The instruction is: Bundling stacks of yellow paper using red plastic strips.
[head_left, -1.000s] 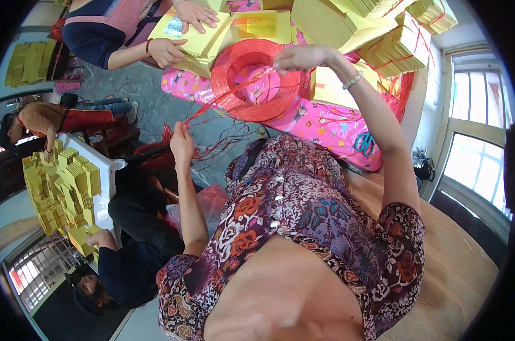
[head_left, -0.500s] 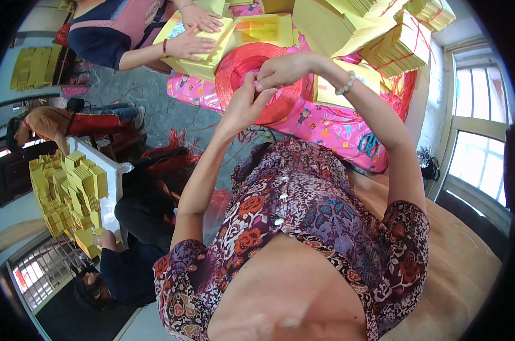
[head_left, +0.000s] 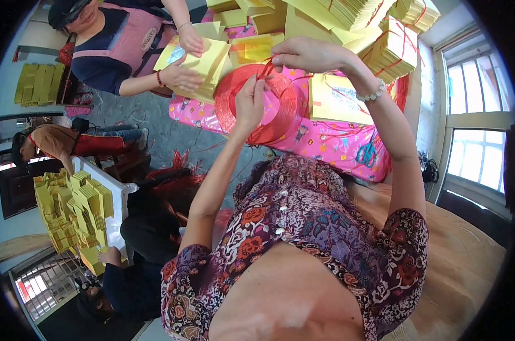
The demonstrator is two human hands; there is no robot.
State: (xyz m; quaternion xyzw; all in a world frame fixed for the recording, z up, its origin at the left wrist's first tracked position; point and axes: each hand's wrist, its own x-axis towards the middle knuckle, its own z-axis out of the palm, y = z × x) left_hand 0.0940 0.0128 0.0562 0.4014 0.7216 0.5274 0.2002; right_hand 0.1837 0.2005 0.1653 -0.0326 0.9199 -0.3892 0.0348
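Evidently, your left hand (head_left: 250, 103) and right hand (head_left: 310, 55) pinch a thin red plastic strand (head_left: 266, 69); slack could snag it on the round red plastic coil (head_left: 225, 113) beneath their fingers.

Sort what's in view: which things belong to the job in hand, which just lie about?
In the job:
left hand
right hand
red strand
coil
probably the tied yellow bundle

Seemingly just lying about:
scissors
red tangle

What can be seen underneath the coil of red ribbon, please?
A pink patterned covering shows around the coil of red ribbon and through its open centre, where the left hand covers part. Whatever lies directly beneath the windings cannot be seen.
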